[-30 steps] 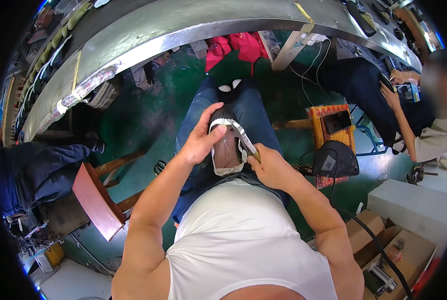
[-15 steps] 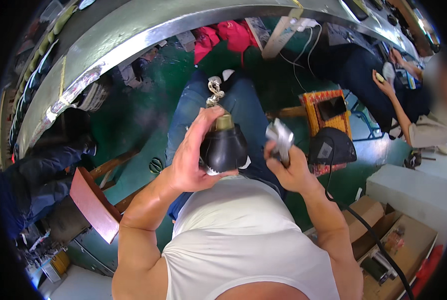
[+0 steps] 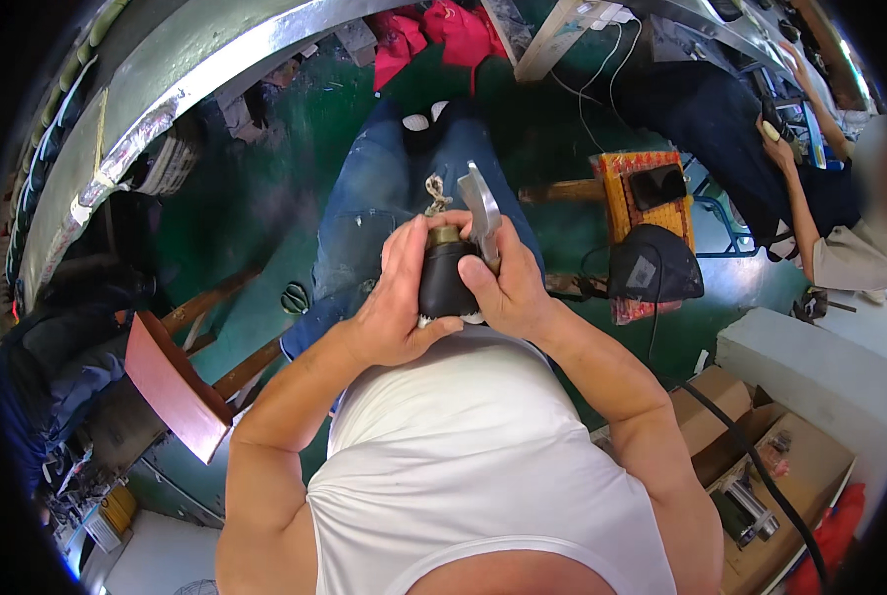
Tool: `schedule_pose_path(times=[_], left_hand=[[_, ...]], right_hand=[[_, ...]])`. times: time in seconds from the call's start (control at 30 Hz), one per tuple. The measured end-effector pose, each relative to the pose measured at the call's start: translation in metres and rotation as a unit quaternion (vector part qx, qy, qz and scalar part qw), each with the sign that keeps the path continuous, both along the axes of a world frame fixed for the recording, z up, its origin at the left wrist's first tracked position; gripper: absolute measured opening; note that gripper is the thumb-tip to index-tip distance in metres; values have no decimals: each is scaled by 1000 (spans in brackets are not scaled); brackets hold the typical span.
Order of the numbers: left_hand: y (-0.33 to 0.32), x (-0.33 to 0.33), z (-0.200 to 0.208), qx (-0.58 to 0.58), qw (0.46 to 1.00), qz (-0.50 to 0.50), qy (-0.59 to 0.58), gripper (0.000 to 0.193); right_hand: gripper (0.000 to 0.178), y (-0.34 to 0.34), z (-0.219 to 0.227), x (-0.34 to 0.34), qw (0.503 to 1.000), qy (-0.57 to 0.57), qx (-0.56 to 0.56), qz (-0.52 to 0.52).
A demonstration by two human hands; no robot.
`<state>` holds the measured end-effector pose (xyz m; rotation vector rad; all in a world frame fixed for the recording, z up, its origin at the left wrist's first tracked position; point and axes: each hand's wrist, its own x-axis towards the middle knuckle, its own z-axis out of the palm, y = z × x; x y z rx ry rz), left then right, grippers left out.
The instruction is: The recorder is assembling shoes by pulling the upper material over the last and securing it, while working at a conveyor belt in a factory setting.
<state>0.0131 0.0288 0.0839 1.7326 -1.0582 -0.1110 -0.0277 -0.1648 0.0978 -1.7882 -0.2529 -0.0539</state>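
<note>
Between both palms is a black leather shoe upper (image 3: 447, 290) stretched over an olive-coloured last (image 3: 444, 235), held in front of my white shirt. Whitish material shows along its near edge. A knotted cord (image 3: 435, 191) sticks out beyond the last's far end. My left hand (image 3: 396, 288) wraps the upper's left side, thumb along the near edge. Against the opposite side presses my right hand (image 3: 511, 285), its thumb on the black leather. That hand also grips a long, flat, silver metal hand tool (image 3: 480, 206), pointing away from me; its working end cannot be made out.
A metal-edged bench (image 3: 180, 97) curves across the far side. Scissors (image 3: 295, 297) lie on the green floor beside a reddish stool (image 3: 177, 387). At right stand an orange woven seat (image 3: 617, 213), a dark cap-like object (image 3: 654, 275), a cardboard box (image 3: 810, 486) and a seated co-worker (image 3: 830, 213).
My right hand, with the silver tool, has moved left onto the upper's right side. The last has shifted slightly, and the cord now stands up shorter. My view has shifted a little.
</note>
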Motion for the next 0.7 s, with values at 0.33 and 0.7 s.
schedule_pose_path(times=[0.33, 0.7], left_hand=[[6, 9, -81, 14, 984, 51, 170, 122], [-19, 49, -29, 217, 882, 203, 366, 43]], right_hand=[[42, -18, -16, 24, 994, 73, 62, -52], [37, -71, -17, -28, 938, 329, 88, -67]])
